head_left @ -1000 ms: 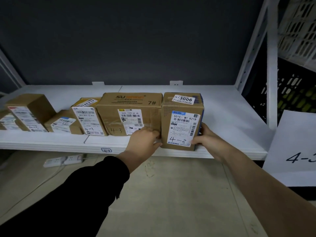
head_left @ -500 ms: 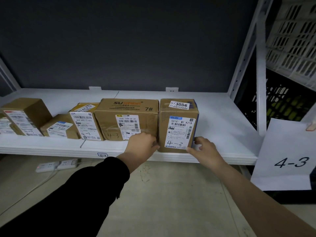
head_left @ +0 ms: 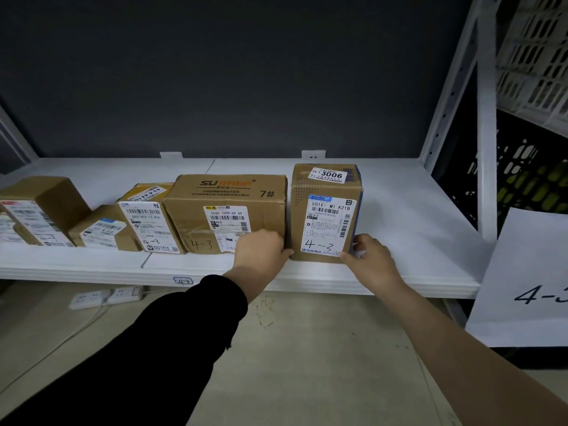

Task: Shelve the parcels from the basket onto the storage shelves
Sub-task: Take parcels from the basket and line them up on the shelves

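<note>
A tall brown parcel (head_left: 325, 210) marked "4-3", with a "3006" sticker on top, stands upright on the white shelf (head_left: 408, 216), close to the right of a wide "7#" carton (head_left: 227, 207). My left hand (head_left: 261, 250) has its fingers curled at the parcel's lower left corner, in front of the wide carton. At the lower right corner my right hand (head_left: 368, 259) pinches the parcel, thumb on the front face and fingers round the side. The basket is out of view.
Several more labelled parcels (head_left: 147, 222) line the shelf to the left. Right of the tall parcel the shelf is bare up to the white upright post (head_left: 487, 149). A paper sign "4-3" (head_left: 528, 281) hangs at the right. Power strips (head_left: 104, 298) lie on the floor under the shelf.
My right hand slid from the parcel's right side down to its lower right corner. The left hand stayed at the lower left corner. The parcel still stands in the same spot.
</note>
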